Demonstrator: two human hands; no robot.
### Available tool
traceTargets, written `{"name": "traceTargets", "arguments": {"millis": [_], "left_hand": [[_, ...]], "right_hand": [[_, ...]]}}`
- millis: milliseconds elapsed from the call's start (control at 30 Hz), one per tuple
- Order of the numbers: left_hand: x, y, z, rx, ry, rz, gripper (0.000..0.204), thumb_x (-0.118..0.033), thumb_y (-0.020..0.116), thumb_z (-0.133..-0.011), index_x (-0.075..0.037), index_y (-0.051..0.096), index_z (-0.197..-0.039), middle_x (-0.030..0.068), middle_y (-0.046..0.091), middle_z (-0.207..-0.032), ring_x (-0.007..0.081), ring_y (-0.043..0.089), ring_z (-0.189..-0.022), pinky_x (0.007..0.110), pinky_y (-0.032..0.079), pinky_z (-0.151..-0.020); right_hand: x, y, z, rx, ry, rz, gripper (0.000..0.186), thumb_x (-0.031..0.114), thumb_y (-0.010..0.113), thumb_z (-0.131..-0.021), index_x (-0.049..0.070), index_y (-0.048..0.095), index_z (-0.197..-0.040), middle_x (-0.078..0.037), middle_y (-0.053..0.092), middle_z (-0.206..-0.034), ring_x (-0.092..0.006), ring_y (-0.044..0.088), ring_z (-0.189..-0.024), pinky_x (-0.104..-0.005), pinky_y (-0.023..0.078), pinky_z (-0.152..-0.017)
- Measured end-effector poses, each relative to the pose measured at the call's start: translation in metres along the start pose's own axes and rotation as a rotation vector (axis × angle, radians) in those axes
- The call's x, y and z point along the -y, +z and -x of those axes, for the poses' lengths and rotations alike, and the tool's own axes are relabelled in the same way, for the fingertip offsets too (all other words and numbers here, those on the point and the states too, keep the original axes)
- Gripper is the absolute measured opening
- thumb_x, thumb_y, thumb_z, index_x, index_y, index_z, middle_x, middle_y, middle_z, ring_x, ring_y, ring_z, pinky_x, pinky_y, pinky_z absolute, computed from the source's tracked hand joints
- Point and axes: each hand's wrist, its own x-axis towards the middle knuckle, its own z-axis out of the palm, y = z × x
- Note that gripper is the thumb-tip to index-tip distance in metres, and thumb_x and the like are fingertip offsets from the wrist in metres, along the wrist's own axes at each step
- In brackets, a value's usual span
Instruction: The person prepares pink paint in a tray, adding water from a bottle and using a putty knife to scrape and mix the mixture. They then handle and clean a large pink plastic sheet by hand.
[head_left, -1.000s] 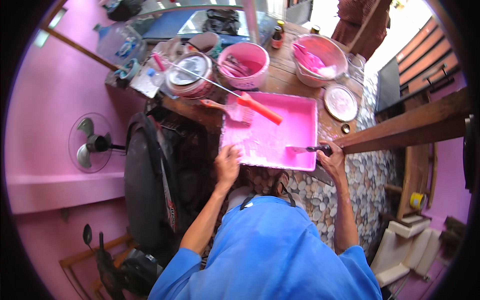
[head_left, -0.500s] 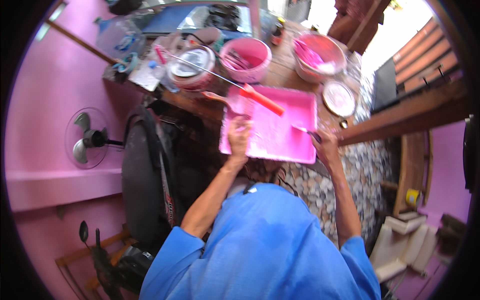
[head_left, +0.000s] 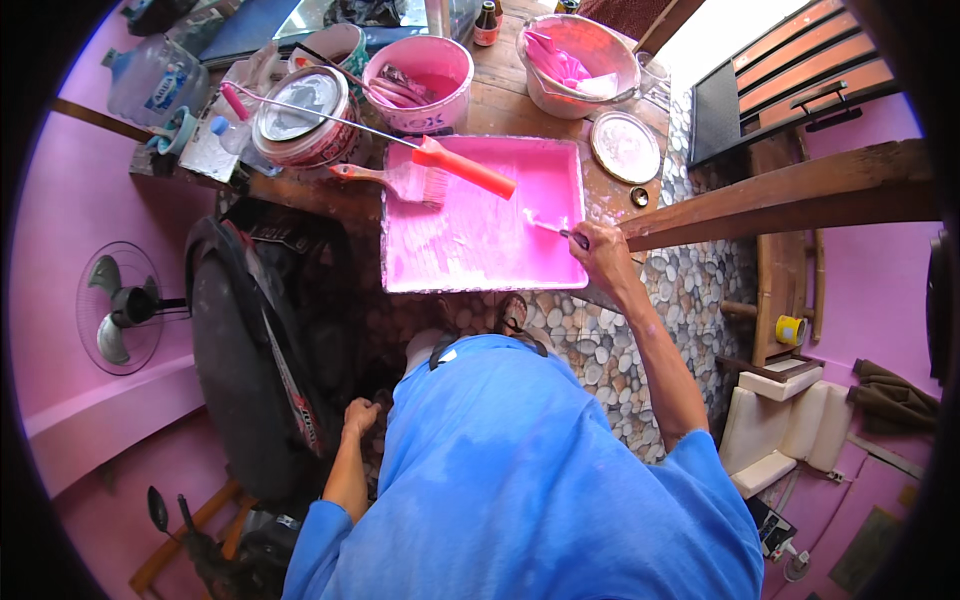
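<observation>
My right hand (head_left: pixel 605 252) is closed round the dark handle of a small tool (head_left: pixel 578 240), whose thin pale end reaches over the paint tray's right side. Pink paint coats the inside of the rectangular tray (head_left: pixel 480 290). A wide paintbrush (head_left: pixel 405 182) lies across its upper left, bristles inside. Beside the brush rests a paint roller's orange-red handle (head_left: pixel 465 168), its metal rod stretching left over the buckets. Low by my left side hangs my left hand (head_left: pixel 362 412), its fingers curled in with nothing seen in them.
Behind the tray stand a lidded paint bucket (head_left: pixel 305 115), a pink bucket (head_left: pixel 418 85) and a tub with pink cloth (head_left: pixel 580 70). A round lid (head_left: pixel 625 147) lies to the right. A wooden beam (head_left: pixel 780 190) crosses there. Left stand a motorbike (head_left: pixel 245 350) and fan (head_left: pixel 125 300).
My left hand has left the tray's near left edge and dropped to my side. My right hand keeps hold of the small tool at the tray's right edge. The whole view has shifted.
</observation>
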Motion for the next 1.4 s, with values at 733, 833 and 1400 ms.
{"name": "traceTargets", "arguments": {"millis": [733, 833, 1400], "left_hand": [[-0.120, 0.068, 0.053, -0.105, -0.033, 0.797, 0.033, -0.019, 0.065, -0.083, 0.001, 0.060, -0.109, 0.0091, 0.068, -0.080, 0.0134, 0.064, -0.067, 0.027, 0.051, -0.055], [-0.109, 0.111, 0.078, -0.166, -0.023, 0.618, 0.030, -0.019, 0.065, -0.081, 0.001, 0.062, -0.103, 0.0094, 0.068, -0.076, 0.0145, 0.064, -0.064, 0.029, 0.051, -0.056], [-0.058, 0.141, 0.101, -0.054, -0.193, 0.811, 0.010, -0.013, 0.066, -0.079, -0.004, 0.065, -0.084, 0.0070, 0.065, -0.071, 0.0141, 0.061, -0.058, 0.027, 0.049, -0.049]], "right_hand": [[-0.003, -0.017, -0.042, 0.074, -0.088, 0.140, 0.019, 0.016, 0.062, -0.085, -0.003, 0.063, -0.087, -0.023, 0.061, -0.073, -0.0335, 0.060, -0.066, -0.0443, 0.046, -0.063], [-0.005, -0.015, -0.042, 0.228, -0.094, 0.135, 0.019, 0.015, 0.060, -0.086, -0.003, 0.063, -0.086, -0.023, 0.061, -0.073, -0.0342, 0.060, -0.067, -0.0460, 0.046, -0.064], [-0.012, -0.015, -0.074, -0.019, -0.160, 0.094, 0.022, 0.018, 0.065, -0.082, -0.003, 0.066, -0.085, -0.019, 0.064, -0.069, -0.0313, 0.064, -0.062, -0.0424, 0.050, -0.064]]}}
